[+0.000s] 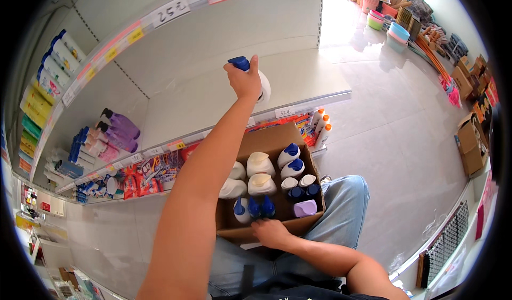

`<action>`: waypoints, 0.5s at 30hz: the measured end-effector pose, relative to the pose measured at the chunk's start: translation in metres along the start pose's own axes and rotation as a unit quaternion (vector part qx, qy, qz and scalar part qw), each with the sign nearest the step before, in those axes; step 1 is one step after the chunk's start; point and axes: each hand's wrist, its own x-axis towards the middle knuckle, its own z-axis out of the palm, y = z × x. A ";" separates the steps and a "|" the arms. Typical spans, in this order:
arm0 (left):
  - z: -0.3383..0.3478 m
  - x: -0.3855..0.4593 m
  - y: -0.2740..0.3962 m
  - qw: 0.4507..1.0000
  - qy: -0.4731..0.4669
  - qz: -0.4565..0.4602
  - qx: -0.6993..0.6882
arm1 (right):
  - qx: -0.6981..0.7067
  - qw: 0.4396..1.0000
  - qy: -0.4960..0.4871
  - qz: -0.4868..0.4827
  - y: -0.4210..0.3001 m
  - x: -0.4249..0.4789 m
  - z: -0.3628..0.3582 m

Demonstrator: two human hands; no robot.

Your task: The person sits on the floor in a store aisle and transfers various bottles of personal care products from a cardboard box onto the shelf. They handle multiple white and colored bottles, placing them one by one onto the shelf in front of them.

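My left hand (245, 78) is wrapped around a white bottle (264, 86) with a blue pump top (239, 63), held tilted over the bare shelf board (192, 100). Below it, an open cardboard box (266, 138) sits at my lap. My right hand (271, 233) grips the box's near rim, fingertips just inside, close to two dark blue pump bottles (261, 208). Also in the box are a white blue-topped bottle (241, 210), several white bottles with cream pumps (262, 184), two white bottles with blue tops (292, 168), small white and navy caps (297, 192) and a lilac bottle (305, 208).
Purple pump bottles (120, 130) and pink bottles (106, 150) stand at the shelf's left end. Red bags (148, 184) and orange-capped bottles (324, 135) fill the lower shelf. A price-tagged shelf edge (188, 6) crosses above. Cartons (471, 144), basins (398, 32) and mops (436, 66) line the right.
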 end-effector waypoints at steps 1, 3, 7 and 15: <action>0.011 0.001 -0.005 1.000 0.011 0.001 -0.013 | 0.000 1.000 0.003 0.000 -0.001 0.001 -0.002; 0.031 -0.005 -0.007 1.000 -0.008 -0.009 -0.012 | 0.003 1.000 0.002 0.008 0.000 -0.001 -0.001; 0.055 -0.013 0.004 0.994 -0.097 -0.038 0.017 | 0.012 1.000 -0.001 0.017 0.004 0.000 0.004; 0.097 0.018 -0.020 0.988 -0.143 0.050 0.013 | 0.016 1.000 0.003 0.006 0.003 0.002 0.007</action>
